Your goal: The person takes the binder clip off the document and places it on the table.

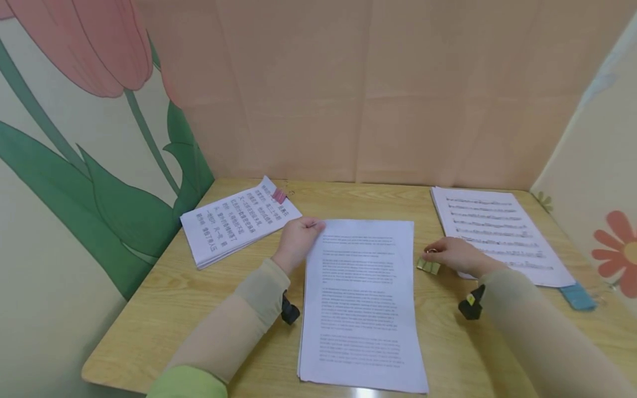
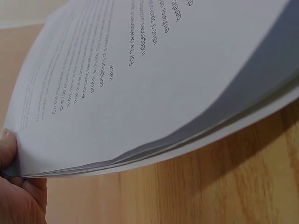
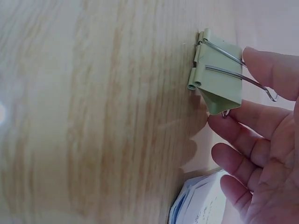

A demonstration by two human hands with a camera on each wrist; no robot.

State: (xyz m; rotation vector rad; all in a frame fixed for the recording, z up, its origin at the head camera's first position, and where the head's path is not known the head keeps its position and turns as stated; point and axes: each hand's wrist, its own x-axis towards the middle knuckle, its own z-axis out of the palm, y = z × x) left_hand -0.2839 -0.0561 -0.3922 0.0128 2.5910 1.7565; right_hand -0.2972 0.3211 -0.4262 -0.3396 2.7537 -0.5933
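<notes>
A stack of printed sheets (image 1: 360, 298) lies upright in front of me, its left edge lifted off the wood in the left wrist view. My left hand (image 1: 297, 240) pinches the top left corner of the stack between thumb and fingers. To the right of the sheets, my right hand (image 1: 458, 255) holds a light green binder clip (image 3: 219, 70). Thumb and fingers are at the clip's wire handles (image 3: 240, 77), and its jaws face the tabletop. In the head view the clip hangs just beside the stack, apart from it.
At the back left lies a bundle of sheets with large characters (image 1: 229, 226), held by a pink clip (image 1: 279, 195). Sheet music (image 1: 497, 232) lies at the back right, with a blue clip (image 1: 578, 297) at its lower corner. A peach curtain (image 1: 358, 110) hangs behind the table (image 1: 164, 331).
</notes>
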